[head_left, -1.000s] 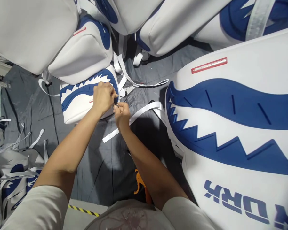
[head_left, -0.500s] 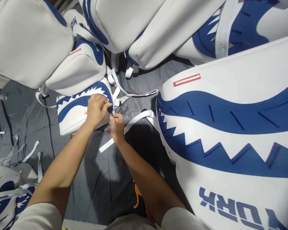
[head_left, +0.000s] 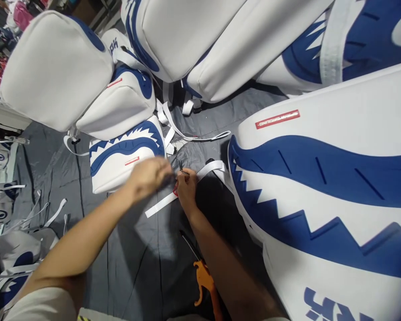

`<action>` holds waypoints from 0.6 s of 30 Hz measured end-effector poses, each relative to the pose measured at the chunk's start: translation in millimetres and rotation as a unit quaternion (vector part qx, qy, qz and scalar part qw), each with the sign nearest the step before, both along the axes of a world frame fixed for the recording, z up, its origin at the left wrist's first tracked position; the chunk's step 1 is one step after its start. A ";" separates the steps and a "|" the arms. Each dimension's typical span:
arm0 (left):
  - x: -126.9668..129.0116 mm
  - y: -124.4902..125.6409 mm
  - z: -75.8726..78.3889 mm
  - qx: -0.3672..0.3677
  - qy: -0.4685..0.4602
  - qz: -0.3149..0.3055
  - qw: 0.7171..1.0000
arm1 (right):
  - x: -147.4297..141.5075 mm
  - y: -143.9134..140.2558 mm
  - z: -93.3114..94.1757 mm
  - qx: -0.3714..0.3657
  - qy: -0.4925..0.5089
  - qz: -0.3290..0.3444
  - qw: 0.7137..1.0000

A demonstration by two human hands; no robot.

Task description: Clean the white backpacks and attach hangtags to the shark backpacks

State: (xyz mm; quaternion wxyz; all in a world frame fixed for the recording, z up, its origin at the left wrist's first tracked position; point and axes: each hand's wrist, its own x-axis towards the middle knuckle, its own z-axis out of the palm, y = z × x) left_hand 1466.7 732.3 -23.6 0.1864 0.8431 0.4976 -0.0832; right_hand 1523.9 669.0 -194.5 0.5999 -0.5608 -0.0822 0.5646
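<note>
Both hands have come off the small shark-mouth backpack (head_left: 120, 158), which sits at centre left of the frame, and now meet just right of it over the grey sheet (head_left: 137, 249). Motion blur hides the left hand (head_left: 150, 176), so I cannot tell its grip. Its neighbour, the right hand (head_left: 186, 187), pinches small thread snips (head_left: 181, 167), tips up, while resting on a white strap (head_left: 187, 180). With the blades so close to the blurred fingers, a hurried pull could nick skin or cut the strap itself. An orange-handled tool (head_left: 203, 278) lies at lower centre.
</note>
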 end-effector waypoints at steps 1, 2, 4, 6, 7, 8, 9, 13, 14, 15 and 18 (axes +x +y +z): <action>2.9 28.5 1.7 0.047 0.006 0.019 0.999 | -0.5 0.0 1.0 0.003 0.007 0.001 1.000; 6.3 53.9 0.5 0.084 0.023 0.025 0.996 | -0.8 -0.1 1.7 0.005 0.013 0.001 1.000; 13.0 90.5 -10.2 0.119 0.104 -0.005 0.987 | -1.0 0.0 1.4 0.009 0.021 0.001 1.000; 17.0 106.1 -26.8 0.123 0.190 -0.038 0.973 | -0.7 0.1 -0.9 0.017 0.029 0.000 0.999; 17.5 107.6 -35.2 0.123 0.220 -0.049 0.966 | -0.7 0.3 -2.4 0.022 0.032 0.000 0.999; 17.3 106.6 -42.7 0.129 0.241 -0.056 0.960 | -0.6 0.4 -3.9 0.028 0.036 0.000 0.999; 16.6 104.1 -49.1 0.139 0.254 -0.060 0.955 | -0.6 0.5 -5.4 0.033 0.038 0.000 0.999; 16.7 97.4 -63.0 0.170 0.275 -0.067 0.944 | -0.1 0.4 -9.2 0.044 0.040 0.000 0.998; 17.8 98.3 -64.3 0.172 0.283 -0.068 0.941 | 0.2 0.3 -9.7 0.044 0.038 0.000 0.998; 18.7 100.3 -65.0 0.169 0.288 -0.070 0.940 | 0.4 0.2 -10.0 0.043 0.037 0.000 0.998; 17.5 111.5 -62.6 0.133 0.259 -0.049 0.955 | 0.5 2.0 -9.9 0.038 0.040 0.002 0.998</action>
